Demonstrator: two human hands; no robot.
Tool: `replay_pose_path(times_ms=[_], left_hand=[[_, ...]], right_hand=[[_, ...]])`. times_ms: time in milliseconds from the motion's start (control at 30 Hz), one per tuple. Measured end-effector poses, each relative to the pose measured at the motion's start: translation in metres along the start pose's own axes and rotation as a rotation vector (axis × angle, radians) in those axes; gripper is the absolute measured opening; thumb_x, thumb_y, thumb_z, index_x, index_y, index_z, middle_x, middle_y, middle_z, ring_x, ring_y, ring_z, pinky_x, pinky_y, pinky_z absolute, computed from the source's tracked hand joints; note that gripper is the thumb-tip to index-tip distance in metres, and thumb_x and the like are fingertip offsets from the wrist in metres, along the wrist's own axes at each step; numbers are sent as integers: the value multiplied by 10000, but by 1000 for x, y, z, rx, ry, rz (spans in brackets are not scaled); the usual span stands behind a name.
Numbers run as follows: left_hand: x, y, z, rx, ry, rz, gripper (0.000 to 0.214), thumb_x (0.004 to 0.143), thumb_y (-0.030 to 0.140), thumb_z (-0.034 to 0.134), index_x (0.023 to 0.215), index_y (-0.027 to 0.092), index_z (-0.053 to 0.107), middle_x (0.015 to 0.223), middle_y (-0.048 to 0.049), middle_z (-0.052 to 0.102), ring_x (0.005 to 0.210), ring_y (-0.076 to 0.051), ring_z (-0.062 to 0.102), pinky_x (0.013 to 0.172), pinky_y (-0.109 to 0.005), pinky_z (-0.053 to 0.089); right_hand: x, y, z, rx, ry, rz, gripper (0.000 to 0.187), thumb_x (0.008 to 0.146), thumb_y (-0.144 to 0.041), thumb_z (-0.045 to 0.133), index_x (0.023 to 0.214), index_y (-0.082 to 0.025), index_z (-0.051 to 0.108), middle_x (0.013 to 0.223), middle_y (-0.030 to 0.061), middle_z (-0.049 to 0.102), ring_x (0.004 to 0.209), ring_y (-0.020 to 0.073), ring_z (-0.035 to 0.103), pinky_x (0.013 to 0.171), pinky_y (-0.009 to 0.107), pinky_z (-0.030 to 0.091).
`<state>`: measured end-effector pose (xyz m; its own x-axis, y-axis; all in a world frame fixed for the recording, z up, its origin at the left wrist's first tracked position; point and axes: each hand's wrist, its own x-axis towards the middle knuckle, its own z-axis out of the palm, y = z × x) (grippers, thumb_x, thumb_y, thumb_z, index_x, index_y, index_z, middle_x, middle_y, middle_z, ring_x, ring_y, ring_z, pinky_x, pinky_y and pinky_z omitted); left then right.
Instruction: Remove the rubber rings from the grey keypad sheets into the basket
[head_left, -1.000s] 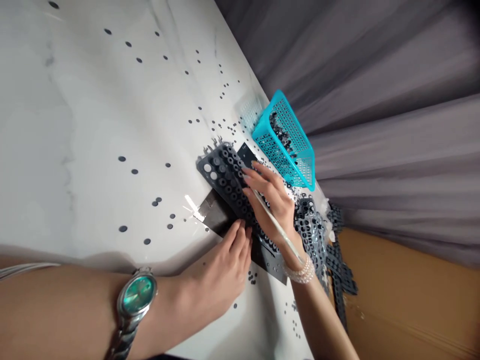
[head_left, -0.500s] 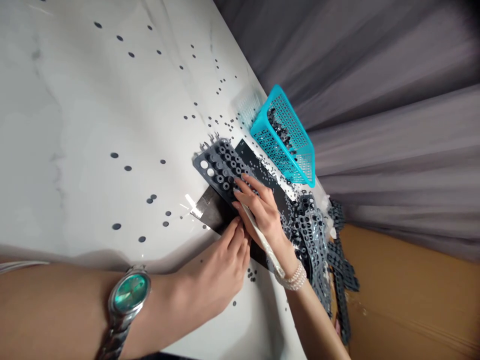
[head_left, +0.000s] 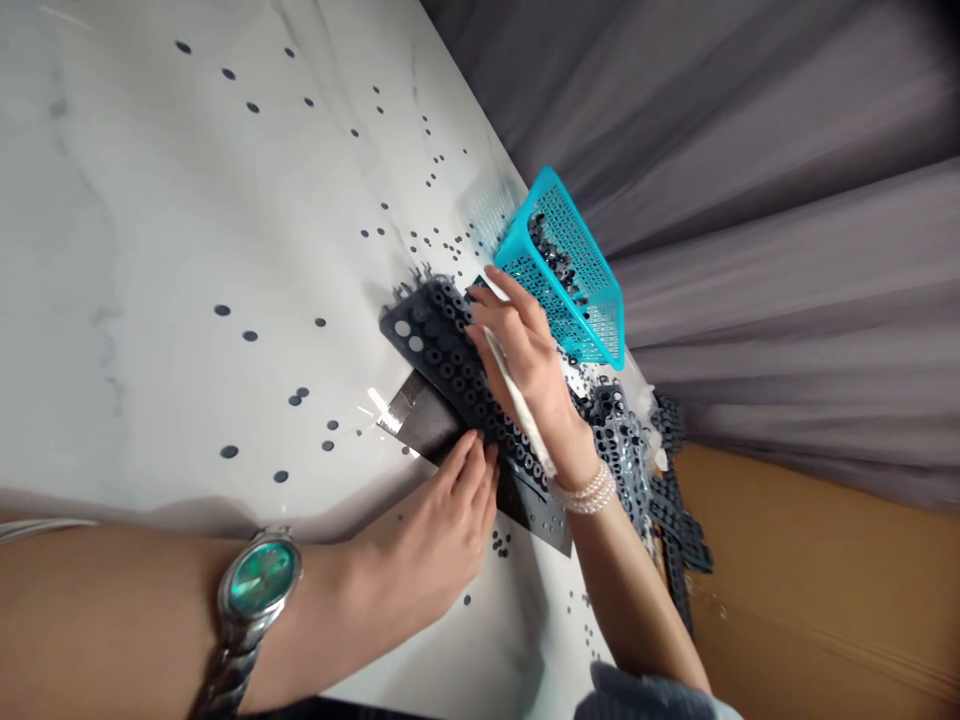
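My right hand [head_left: 525, 370] grips a slim pale stick [head_left: 517, 400] and lies over the upper part of a black perforated rubber sheet [head_left: 450, 370], whose holes hold small round pieces. My left hand [head_left: 427, 540], with a silver wristwatch [head_left: 259, 580] on its wrist, presses open-fingered on the sheet's lower edge. Beneath the sheet lies a dark, shiny flat plate [head_left: 424, 420]. Small black discs [head_left: 221, 310] are scattered over the white marble table [head_left: 187, 200].
A teal mesh basket [head_left: 562, 270] holding black bits stands just past my right fingers. A heap of grey perforated strips [head_left: 619, 445] lies at the table's edge. Beyond hang a grey curtain [head_left: 750, 130] and a cardboard surface [head_left: 810, 600]. A grey-blue sleeve [head_left: 645, 695] enters at the bottom.
My right hand has slid up along the sheet toward the basket, and the stick has moved with it. A grey-blue sleeve has appeared at the bottom edge. My left hand has stayed on the sheet.
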<state>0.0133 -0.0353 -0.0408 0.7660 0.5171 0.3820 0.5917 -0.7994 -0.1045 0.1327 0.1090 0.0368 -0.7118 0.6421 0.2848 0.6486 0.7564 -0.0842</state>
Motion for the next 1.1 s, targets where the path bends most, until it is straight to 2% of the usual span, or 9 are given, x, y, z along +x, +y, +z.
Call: replay_pose_path(times_ms=[133, 267, 467, 633, 900, 1100], left_hand=[[0, -2, -2, 23, -12, 18, 654, 871, 490, 479, 1388, 99, 573, 1437, -194, 549, 1354, -427, 463, 1191, -679, 159], [-3, -1, -5, 45, -2, 26, 643, 867, 484, 493, 1390, 119, 577, 1433, -188, 555, 1354, -424, 466, 1190, -687, 156], [-3, 7, 2, 20, 17, -10, 632, 857, 499, 497, 1359, 132, 607, 1410, -172, 583, 1331, -412, 493, 1196, -685, 142], [-3, 9, 7, 14, 22, -20, 638, 876, 483, 477, 1381, 108, 582, 1428, -184, 566, 1342, -409, 481, 1200, -673, 145], [0, 7, -1, -39, 36, -33, 616, 861, 458, 498, 1338, 87, 621, 1378, -205, 606, 1309, -409, 515, 1194, -658, 176], [2, 7, -2, -32, 74, -62, 610, 864, 458, 478, 1308, 73, 641, 1355, -216, 618, 1303, -413, 520, 1187, -655, 190]], right_hand=[[3, 3, -5, 39, 45, 23, 232, 1011, -282, 476, 1219, -280, 579, 1387, 56, 569, 1427, 279, 427, 1104, 498, 490], [-17, -3, -7, 56, 73, -5, 236, 986, -193, 511, 1197, -258, 594, 1302, 66, 648, 1365, 252, 507, 1056, 460, 534], [-41, -17, -1, 42, -5, -38, 252, 966, -128, 529, 1191, -227, 588, 1278, 91, 677, 1335, 245, 534, 1016, 463, 537], [-39, -20, 0, 17, -26, -48, 214, 974, -137, 523, 1161, -209, 597, 1272, 106, 684, 1328, 244, 542, 1015, 452, 521], [-37, -19, -1, -13, -36, -101, 202, 965, -126, 532, 1149, -197, 578, 1265, 129, 688, 1314, 253, 554, 958, 433, 534], [-27, -16, 0, -62, -65, -143, 220, 981, -101, 483, 1178, -184, 538, 1284, 164, 666, 1344, 243, 526, 976, 420, 531]])
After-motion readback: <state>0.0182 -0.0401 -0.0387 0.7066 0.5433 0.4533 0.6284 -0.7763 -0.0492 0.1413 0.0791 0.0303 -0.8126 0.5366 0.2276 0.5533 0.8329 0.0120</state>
